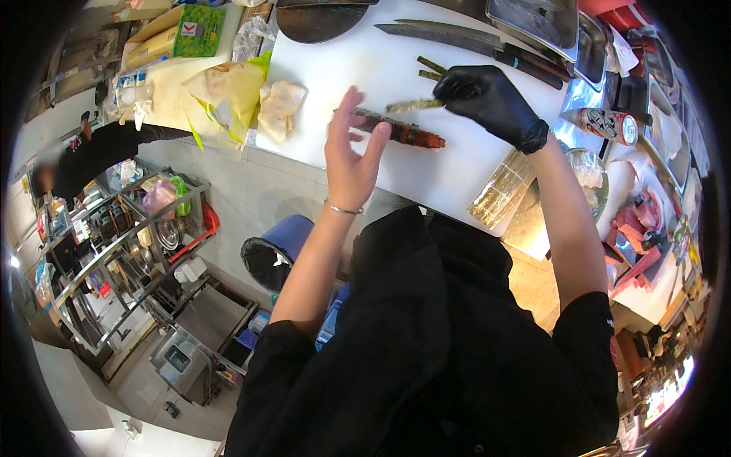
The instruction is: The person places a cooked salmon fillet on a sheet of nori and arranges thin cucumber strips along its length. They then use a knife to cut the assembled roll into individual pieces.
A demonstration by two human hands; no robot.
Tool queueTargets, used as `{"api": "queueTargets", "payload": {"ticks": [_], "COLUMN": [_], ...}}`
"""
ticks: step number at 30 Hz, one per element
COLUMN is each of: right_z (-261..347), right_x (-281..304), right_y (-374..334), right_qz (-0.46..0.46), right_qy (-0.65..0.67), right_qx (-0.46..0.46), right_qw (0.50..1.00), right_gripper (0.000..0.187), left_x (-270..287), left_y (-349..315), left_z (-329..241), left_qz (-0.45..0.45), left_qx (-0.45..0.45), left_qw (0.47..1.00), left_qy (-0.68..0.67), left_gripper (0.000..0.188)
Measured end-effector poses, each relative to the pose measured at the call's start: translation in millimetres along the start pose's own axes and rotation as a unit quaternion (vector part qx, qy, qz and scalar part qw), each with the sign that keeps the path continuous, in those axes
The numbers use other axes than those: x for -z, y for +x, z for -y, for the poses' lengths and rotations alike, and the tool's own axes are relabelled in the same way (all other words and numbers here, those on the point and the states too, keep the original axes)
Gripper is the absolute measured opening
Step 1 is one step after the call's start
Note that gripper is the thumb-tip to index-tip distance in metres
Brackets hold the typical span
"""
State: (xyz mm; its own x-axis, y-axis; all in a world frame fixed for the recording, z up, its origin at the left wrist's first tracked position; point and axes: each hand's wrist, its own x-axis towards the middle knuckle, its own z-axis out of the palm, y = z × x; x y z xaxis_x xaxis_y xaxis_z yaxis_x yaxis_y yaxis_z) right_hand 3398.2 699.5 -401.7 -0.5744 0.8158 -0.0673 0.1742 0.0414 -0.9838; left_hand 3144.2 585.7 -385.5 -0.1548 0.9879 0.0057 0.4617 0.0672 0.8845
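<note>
On the white cutting board (pixel 320 76) lies a long, dark reddish-brown, glazed food piece (pixel 417 136) with dark bands across it. My bare left hand (pixel 352 156), fingers apart, is at its left end; whether it touches the piece I cannot tell. In a black glove, my right hand (pixel 480 99) pinches a greenish seaweed strip (pixel 415 105) just above the piece. Two more dark green strips (pixel 431 68) lie on the board beyond the gloved fingers. A bracelet circles my left wrist.
Large knives (pixel 457 38) lie at the board's far side. A crumpled white cloth (pixel 280 109) is at the left. Right of me are a rolling mat (pixel 502 189), a can (pixel 601 124) and pinkish raw fish (pixel 636 232). A lined blue bin (pixel 285 238) stands below; another person (pixel 91 156) is far left.
</note>
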Motion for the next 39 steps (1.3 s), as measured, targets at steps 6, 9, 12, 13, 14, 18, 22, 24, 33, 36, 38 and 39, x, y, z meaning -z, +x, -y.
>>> {"api": "queueTargets", "payload": {"ticks": [6, 9, 12, 13, 14, 18, 22, 24, 33, 36, 38, 39], "right_z": [21, 6, -15, -20, -24, -35, -42, -47, -52, -58, -57, -56], "right_x": [-6, -14, -27, -30, -32, -39, -43, -44, -50, -52, -52, -51], "right_y": [15, 14, 11, 10, 10, 12, 15, 15, 14, 16, 18, 18], "right_qz": [0.14, 0.14, 0.089, 0.067, 0.038, 0.014, -0.002, 0.004, 0.027, 0.039, 0.042, 0.049], "right_qy": [-0.065, -0.09, -0.089, -0.09, -0.114, -0.133, -0.131, -0.137, -0.153, -0.173, -0.189, -0.19], "right_qx": [-0.04, -0.092, -0.087, -0.075, -0.042, -0.037, -0.029, -0.036, -0.059, -0.057, -0.06, -0.064], "right_qw": [0.987, 0.982, 0.988, 0.991, 0.992, 0.99, 0.991, 0.99, 0.986, 0.982, 0.979, 0.978], "right_gripper": [0.016, 0.018, 0.019, 0.019, 0.019, 0.019, 0.016, 0.016, 0.009, 0.008, 0.006, 0.006], "left_x": [-12, -33, -52, -57, -60, -67, -71, -73, -88, -89, -91, -91], "left_y": [-36, -65, -80, -81, -81, -80, -79, -77, -73, -70, -66, -64], "left_z": [11, 19, 27, 27, 27, 30, 34, 33, 32, 30, 27, 25], "left_qz": [0.1, 0.03, -0.029, -0.043, -0.057, -0.076, -0.089, -0.08, -0.092, -0.098, -0.099, -0.1], "left_qx": [0.22, 0.288, 0.333, 0.325, 0.318, 0.292, 0.274, 0.278, 0.226, 0.214, 0.213, 0.212], "left_qw": [0.948, 0.918, 0.894, 0.896, 0.897, 0.914, 0.926, 0.932, 0.962, 0.967, 0.971, 0.972], "left_qy": [-0.207, -0.271, -0.3, -0.3, -0.3, -0.27, -0.244, -0.219, -0.119, -0.093, -0.054, -0.035], "left_gripper": [0.031, 0.026, 0.025, 0.026, 0.028, 0.035, 0.034, 0.034, 0.032, 0.033, 0.036, 0.038]}}
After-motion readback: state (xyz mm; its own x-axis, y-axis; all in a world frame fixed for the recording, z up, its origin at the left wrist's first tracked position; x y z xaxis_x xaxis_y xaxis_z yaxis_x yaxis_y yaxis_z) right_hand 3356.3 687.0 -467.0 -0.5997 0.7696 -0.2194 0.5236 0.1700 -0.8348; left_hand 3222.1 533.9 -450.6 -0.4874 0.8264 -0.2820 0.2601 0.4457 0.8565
